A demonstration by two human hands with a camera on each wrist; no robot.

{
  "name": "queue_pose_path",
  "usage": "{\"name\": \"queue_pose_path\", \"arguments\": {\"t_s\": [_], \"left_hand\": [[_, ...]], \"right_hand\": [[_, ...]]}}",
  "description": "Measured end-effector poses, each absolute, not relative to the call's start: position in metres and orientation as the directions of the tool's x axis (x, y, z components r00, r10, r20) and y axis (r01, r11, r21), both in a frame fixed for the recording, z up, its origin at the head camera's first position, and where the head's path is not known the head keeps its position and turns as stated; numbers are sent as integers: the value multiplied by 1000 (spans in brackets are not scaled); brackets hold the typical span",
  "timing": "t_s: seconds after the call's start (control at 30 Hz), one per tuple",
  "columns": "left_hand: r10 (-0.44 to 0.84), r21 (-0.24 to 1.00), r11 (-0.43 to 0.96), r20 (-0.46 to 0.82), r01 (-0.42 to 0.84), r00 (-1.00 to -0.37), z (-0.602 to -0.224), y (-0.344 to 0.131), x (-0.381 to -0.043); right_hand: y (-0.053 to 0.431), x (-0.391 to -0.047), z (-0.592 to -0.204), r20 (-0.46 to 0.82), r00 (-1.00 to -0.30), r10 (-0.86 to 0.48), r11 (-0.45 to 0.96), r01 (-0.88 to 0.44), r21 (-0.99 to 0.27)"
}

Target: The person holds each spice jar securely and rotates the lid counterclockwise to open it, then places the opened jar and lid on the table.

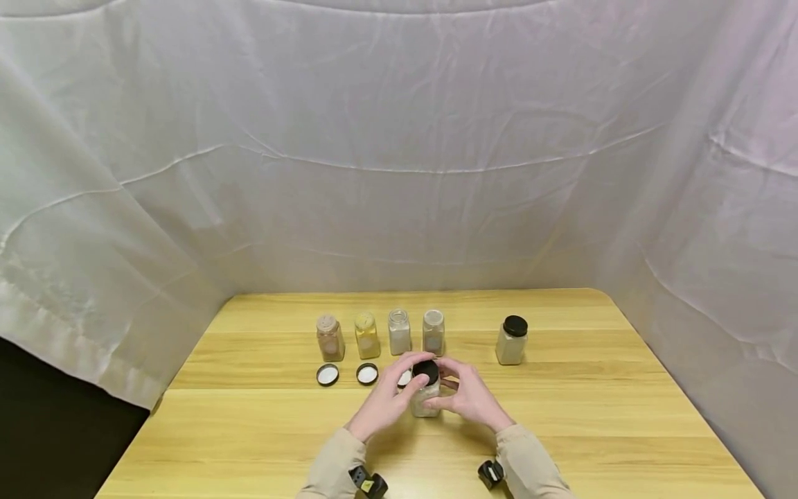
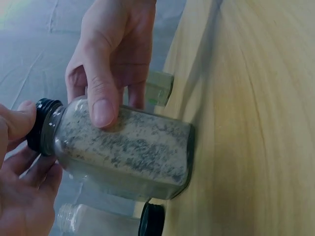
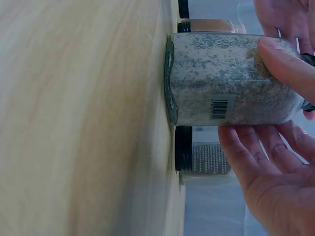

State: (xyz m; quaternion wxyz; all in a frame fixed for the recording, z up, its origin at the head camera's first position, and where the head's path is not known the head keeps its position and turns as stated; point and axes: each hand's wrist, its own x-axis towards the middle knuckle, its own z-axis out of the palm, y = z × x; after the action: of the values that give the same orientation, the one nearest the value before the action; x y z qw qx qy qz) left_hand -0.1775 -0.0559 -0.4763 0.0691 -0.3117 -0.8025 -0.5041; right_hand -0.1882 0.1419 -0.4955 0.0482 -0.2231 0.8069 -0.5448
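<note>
A squarish clear jar (image 1: 427, 402) of speckled grey-white contents stands upright on the wooden table between both hands. Its black lid (image 1: 426, 372) sits on the neck. My left hand (image 1: 388, 396) grips that lid, its thumb on the near side. Around the jar's body curls my right hand (image 1: 469, 400); in the left wrist view its thumb (image 2: 103, 110) presses on the glass. A barcode label (image 3: 222, 106) shows on the jar in the right wrist view. The lid's far side is hidden by fingers.
Behind the hands stand lidless jars: pinkish (image 1: 330, 339), yellow (image 1: 367, 337), white (image 1: 400, 334) and greyish (image 1: 433, 334). Black-rimmed lids (image 1: 327, 375) lie upturned before them, one partly behind my left hand. A black-lidded jar (image 1: 511, 346) stands to the right. Pale curtains (image 1: 399, 208) surround the table.
</note>
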Motion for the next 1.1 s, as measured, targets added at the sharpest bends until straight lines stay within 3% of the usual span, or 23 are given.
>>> {"name": "queue_pose_path", "arguments": {"t_s": [0.17, 0.3, 0.57, 0.67, 0.77, 0.97, 1.1], "left_hand": [[301, 792, 321, 436, 520, -849, -478, -49, -176], [275, 791, 315, 453, 524, -848, -479, -47, -177], [516, 775, 231, 414, 588, -750, -477, -58, -179], [548, 767, 205, 425, 608, -721, -479, -61, -181], [509, 740, 213, 473, 638, -719, -481, -60, -183], [352, 751, 270, 505, 602, -788, -484, -52, -181], [282, 746, 301, 526, 594, -802, -485, -47, -179]], "right_hand": [[142, -188, -493, 161, -893, -419, 293, -302, -907], [142, -188, -493, 171, -890, -422, 290, -312, -905], [142, -188, -495, 159, -896, -415, 312, -304, -900], [142, -187, -495, 158, -900, -407, 321, -303, -897], [141, -187, -495, 158, -899, -408, 319, -302, -898], [142, -187, -494, 165, -893, -418, 298, -306, -904], [142, -187, -495, 166, -892, -420, 290, -306, -907]]}}
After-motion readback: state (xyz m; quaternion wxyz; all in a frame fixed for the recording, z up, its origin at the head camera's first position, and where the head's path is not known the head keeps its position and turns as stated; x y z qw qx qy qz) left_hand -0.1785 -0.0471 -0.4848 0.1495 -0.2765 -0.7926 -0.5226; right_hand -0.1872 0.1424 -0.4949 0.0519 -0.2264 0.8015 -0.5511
